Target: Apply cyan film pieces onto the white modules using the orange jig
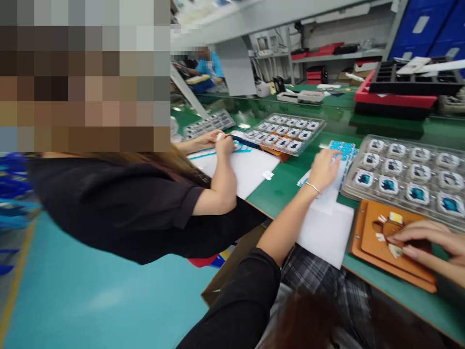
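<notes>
My left hand [325, 167] reaches forward, its fingers curled down onto a sheet of blue stickers [342, 149]; the fingertips partly hide what they grip. Under that wrist lie white backing sheets [327, 228]. At the right edge, my right hand [436, 242] rests over an orange fixture block [374, 247], its thumb and index finger closed around a small part in the recess. A small pale, rounded piece [395, 250] and a yellow-and-white piece [395, 217] show in that recess. Beyond the block sits a clear tray [350, 186] of white square parts with dark and blue centres.
A co-worker in a black sleeve [174, 208] sits to my left, hands over another sticker sheet. Another clear tray [316, 128] stands farther back, beside red and black trays [395, 99]. The green bench [271, 194] has its front edge near my lap.
</notes>
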The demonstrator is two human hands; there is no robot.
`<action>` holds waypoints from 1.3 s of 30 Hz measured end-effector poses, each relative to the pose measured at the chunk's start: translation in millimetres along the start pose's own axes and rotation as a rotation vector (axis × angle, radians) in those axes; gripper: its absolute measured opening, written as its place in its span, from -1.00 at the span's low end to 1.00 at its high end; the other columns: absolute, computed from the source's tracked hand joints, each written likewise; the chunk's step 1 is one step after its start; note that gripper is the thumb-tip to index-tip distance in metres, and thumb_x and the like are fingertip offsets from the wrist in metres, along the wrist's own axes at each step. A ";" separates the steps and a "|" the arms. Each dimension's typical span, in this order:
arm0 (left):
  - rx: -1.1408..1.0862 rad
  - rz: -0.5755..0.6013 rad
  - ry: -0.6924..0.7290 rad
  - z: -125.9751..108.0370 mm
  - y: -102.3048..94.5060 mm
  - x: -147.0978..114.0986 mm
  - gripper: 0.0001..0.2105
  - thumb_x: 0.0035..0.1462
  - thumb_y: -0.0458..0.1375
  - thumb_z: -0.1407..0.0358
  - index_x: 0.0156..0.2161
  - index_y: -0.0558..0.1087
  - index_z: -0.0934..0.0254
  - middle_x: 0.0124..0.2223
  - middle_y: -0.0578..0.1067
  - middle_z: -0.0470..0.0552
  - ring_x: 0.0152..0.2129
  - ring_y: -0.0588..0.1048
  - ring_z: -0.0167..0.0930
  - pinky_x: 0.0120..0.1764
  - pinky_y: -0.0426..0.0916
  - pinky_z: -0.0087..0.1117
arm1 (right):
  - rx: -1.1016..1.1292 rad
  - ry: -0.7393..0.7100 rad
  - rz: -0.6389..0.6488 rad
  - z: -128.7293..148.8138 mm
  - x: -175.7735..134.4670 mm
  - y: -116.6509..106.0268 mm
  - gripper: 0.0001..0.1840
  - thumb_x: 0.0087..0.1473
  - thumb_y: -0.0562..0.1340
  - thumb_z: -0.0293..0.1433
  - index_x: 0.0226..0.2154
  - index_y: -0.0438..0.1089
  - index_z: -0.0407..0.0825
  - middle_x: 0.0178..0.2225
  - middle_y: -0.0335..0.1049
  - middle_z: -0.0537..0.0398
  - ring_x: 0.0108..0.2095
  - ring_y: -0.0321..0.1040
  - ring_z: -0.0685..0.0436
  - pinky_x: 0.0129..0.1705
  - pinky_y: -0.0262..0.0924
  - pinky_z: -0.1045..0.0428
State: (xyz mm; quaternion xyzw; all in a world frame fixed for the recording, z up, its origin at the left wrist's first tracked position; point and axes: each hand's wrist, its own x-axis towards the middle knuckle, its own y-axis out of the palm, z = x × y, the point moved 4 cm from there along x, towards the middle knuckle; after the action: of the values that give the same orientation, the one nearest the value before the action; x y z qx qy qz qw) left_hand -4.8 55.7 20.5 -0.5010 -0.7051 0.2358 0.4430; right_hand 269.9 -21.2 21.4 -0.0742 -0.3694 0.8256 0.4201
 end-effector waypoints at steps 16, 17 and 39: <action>0.059 0.139 -0.593 66.1 10.2 8.7 -0.58 -0.13 0.36 0.02 -0.22 0.41 0.19 0.20 0.26 0.25 0.19 0.07 0.15 0.11 0.04 0.20 | 0.014 -0.126 0.110 34.5 12.9 -1.3 -0.86 0.18 0.27 -0.25 -0.25 0.52 0.09 -0.27 0.58 0.07 -0.23 0.43 -0.18 -0.11 0.20 -0.12; 0.052 0.141 -0.600 66.3 9.2 9.1 -0.58 -0.13 0.36 0.02 -0.22 0.41 0.19 0.21 0.26 0.25 0.19 0.07 0.14 0.10 0.04 0.19 | 0.013 -0.129 0.112 34.7 12.8 -1.1 -0.87 0.17 0.27 -0.25 -0.25 0.52 0.09 -0.26 0.58 0.07 -0.23 0.44 -0.18 -0.11 0.20 -0.12; 0.112 0.231 -0.648 64.0 9.1 10.4 -0.56 -0.17 0.42 0.09 -0.20 0.39 0.16 0.23 0.21 0.08 0.23 0.08 0.00 0.19 0.10 0.06 | -0.036 -0.199 0.120 33.2 11.4 -0.9 -0.89 0.20 0.27 -0.30 -0.23 0.49 0.06 -0.23 0.57 0.07 -0.18 0.44 -0.16 -0.08 0.22 -0.12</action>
State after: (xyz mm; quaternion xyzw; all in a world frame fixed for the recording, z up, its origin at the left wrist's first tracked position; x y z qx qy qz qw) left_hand -56.5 75.8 -14.2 -0.4515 -0.7339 0.4693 0.1933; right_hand 248.8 -30.5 47.9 -0.0214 -0.4192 0.8457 0.3295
